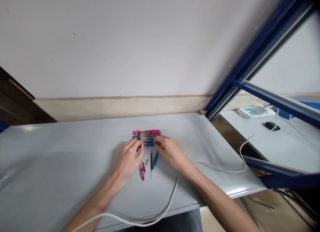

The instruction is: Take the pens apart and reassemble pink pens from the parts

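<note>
A row of pink and blue pens [146, 136] lies side by side on the grey table [62, 152]. My left hand [129, 159] rests at the row's left end, its fingers curled against the nearest pen. My right hand [170, 151] pinches the right end of a blue pen in the row. Between my hands lie loose pen parts: a pink piece [142, 170], a thin dark refill [151, 163], a small spring [146, 161] and a blue barrel piece [155, 159].
A white cable [172, 195] runs across the table under my right forearm. A blue metal frame [250, 59] stands at the right. Beyond it, another table holds a white device [255, 111] and a black mouse [272, 125]. A white wall is behind.
</note>
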The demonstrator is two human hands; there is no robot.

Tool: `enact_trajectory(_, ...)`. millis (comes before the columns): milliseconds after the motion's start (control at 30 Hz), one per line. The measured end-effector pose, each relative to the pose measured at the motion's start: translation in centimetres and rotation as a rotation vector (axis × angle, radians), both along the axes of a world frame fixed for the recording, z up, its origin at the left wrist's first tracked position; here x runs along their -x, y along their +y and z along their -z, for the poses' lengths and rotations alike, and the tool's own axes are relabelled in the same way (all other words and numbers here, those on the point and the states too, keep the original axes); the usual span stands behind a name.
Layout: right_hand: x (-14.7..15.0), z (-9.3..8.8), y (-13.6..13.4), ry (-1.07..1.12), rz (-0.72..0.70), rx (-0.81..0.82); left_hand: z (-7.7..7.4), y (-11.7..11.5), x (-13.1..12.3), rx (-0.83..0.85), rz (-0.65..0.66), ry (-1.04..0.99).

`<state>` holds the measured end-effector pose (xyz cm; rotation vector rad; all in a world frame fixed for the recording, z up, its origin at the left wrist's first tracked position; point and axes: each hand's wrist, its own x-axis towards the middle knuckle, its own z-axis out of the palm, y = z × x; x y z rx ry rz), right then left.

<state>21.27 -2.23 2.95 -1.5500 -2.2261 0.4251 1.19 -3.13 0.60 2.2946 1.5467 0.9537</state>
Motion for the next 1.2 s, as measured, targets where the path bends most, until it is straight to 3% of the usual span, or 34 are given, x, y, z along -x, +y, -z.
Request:
enact_trajectory(167, -0.3, 1.6, 1.3, 0.006, -0.157, -0.144, 0.9, 1.2, 0.5, -0.083, 0.132, -0.035)
enact_trajectory(300, 0.2, 2.4, 1.8, 0.000, -0.189, -0.198, 1.2, 1.7, 0.9, -0.120, 0.177, 0.023)
enact_trajectory(500, 0.4, 1.8, 1.6, 0.313, -0.124, -0.252, 0.2, 1.9, 1.5, -0.279, 0.161, 0.233)
enact_trajectory(600, 0.5, 1.1, 1.6, 0.453, -0.112, -0.187, -0.6, 2.3, 1.7, -0.385, 0.121, 0.316)
enact_trajectory(667, 0.7, 0.5, 1.8, 0.429, -0.111, -0.108, -1.2, 2.7, 1.7, -0.411, 0.093, 0.364)
enact_trajectory(800, 1.1, -0.6, 2.9, 0.314, -0.084, -0.069, -2.7, 3.5, 1.1, -0.251, 0.085, 0.416)
enact_trajectory(967, 1.5, -0.3, 3.3, 0.376, -0.108, -0.251, -2.6, 3.2, 0.7, 0.000, -0.031, 0.431)
enact_trajectory(1100, 1.5, 0.4, 2.1, 0.238, -0.199, -0.235, -1.5, 2.4, 0.8, -0.025, 0.007, 0.429)
enact_trajectory(1200, 1.5, 0.6, 1.5, 0.221, -0.168, -0.195, -1.2, 2.1, 0.6, -0.067, 0.042, 0.429)
